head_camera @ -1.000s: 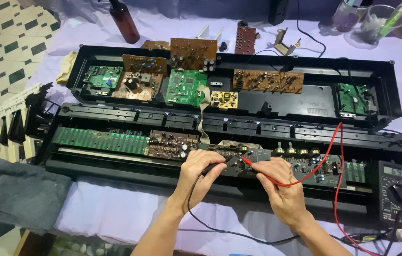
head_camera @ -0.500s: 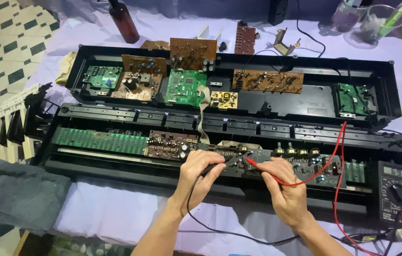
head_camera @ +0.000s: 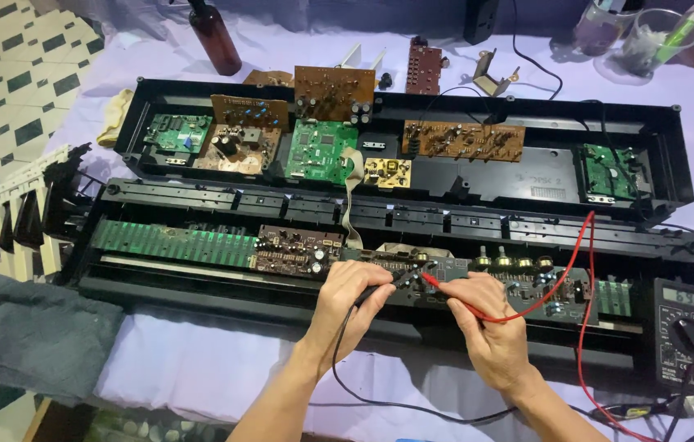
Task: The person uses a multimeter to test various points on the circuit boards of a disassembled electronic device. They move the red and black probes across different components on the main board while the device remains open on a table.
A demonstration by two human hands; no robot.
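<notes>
Probing is well underway on this opened-up keyboard (head_camera: 396, 205), and judging by the mess it's nowhere near going back together. Left hand (head_camera: 353, 295) is closed around the black probe (head_camera: 386, 286), tip down on the dark circuit board (head_camera: 461, 274) in the front half of the case. Right hand (head_camera: 488, 323) is pinched shut on the red probe (head_camera: 431, 281), its tip touching the same board just beside the black one. Both leads run off to the multimeter (head_camera: 688, 327) sitting at the right end on the purple cloth (head_camera: 200, 368); its screen is lit, though I wouldn't trust myself to read it.

What looks done: case split open, key assembly (head_camera: 20, 221) pulled out and lying off to the left by the grey towel (head_camera: 28, 336), a few brown boards (head_camera: 335, 90) lifted out and propped along the back edge.

What looks left, my guess: more test points along that front strip and the knob section (head_camera: 511, 263) to the right, then everything refitted. Green boards (head_camera: 322, 151) in the rear half aren't being touched right now. Brown bottle (head_camera: 214, 37) at the back, far from the hands.
</notes>
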